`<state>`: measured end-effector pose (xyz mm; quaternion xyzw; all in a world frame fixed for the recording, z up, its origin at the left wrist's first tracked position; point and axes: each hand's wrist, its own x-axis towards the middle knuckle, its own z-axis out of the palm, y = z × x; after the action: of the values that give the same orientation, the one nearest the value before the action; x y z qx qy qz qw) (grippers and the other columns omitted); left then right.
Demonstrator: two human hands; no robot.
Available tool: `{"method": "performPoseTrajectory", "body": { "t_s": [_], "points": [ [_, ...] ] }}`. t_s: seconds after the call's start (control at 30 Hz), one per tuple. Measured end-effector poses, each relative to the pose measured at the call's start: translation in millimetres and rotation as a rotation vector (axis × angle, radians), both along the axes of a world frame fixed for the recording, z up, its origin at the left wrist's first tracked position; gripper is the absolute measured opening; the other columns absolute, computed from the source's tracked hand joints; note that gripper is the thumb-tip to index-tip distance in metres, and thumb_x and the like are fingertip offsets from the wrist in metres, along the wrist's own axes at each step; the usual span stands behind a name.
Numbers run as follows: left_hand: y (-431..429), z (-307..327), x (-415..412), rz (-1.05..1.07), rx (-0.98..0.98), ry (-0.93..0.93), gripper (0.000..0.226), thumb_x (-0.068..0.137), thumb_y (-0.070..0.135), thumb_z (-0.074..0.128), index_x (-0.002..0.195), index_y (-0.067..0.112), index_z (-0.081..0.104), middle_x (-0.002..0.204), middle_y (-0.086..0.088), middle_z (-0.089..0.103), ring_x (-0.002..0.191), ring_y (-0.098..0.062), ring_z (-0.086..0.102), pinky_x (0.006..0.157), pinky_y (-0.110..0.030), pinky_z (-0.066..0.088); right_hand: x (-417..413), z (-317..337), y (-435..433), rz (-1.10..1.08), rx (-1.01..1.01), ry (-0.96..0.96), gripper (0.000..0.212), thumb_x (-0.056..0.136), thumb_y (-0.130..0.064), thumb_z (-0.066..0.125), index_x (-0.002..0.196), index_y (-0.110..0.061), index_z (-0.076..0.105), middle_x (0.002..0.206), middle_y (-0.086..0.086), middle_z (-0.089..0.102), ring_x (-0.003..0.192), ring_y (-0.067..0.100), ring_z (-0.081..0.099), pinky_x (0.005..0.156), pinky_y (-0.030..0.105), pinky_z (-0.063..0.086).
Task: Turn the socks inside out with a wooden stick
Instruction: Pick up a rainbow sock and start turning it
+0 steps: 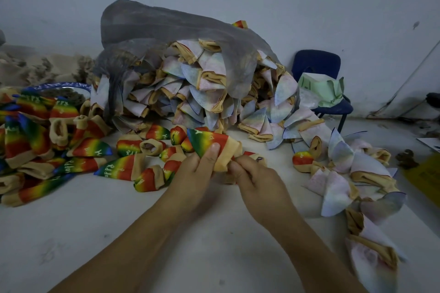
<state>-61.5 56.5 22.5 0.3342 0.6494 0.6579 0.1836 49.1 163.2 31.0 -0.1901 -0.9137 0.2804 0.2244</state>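
On the table [119, 233], the left hand [192, 169] is gripping a sock [209, 141], thumb pressing its red band, while the right hand [254, 176] is pinching the tan cuff. A rainbow pile [31, 140] is lying at nine o'clock; a bag [147, 31] of pale socks [209, 78] is sitting at twelve.

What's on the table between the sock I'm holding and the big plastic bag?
A few rainbow socks, with pale socks spilling from the bag behind them; the head view shows it.
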Motion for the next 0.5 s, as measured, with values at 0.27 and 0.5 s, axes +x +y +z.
{"method": "performPoseTrajectory", "body": {
  "t_s": [0.27,0.5],
  "points": [
    [1,-11,-2,0.092,-0.043,-0.004,0.042,0.082,0.065,0.040,0.083,0.030,0.065,0.070,0.031,0.065,0.071,0.017,0.058,0.061,0.002,0.038,-5,-6,6,0.015,-0.007,-0.095,0.022,0.098,-0.046,0.035,0.095,-0.035,0.054,0.085,-0.015,0.058,0.079,0.005,0.052,0.065,0.025,0.040],
    [-3,-6,-8,0.130,-0.102,0.046,0.022,0.099,0.046,0.043,0.082,0.044,0.058,0.068,0.054,0.052,0.071,0.039,0.043,0.058,0.013,0.024,2,-7,27,0.008,0.149,-0.061,0.031,0.100,-0.032,0.040,0.126,-0.029,0.058,0.108,-0.009,0.061,0.098,0.007,0.051,0.082,0.023,0.039]
  ]
}}
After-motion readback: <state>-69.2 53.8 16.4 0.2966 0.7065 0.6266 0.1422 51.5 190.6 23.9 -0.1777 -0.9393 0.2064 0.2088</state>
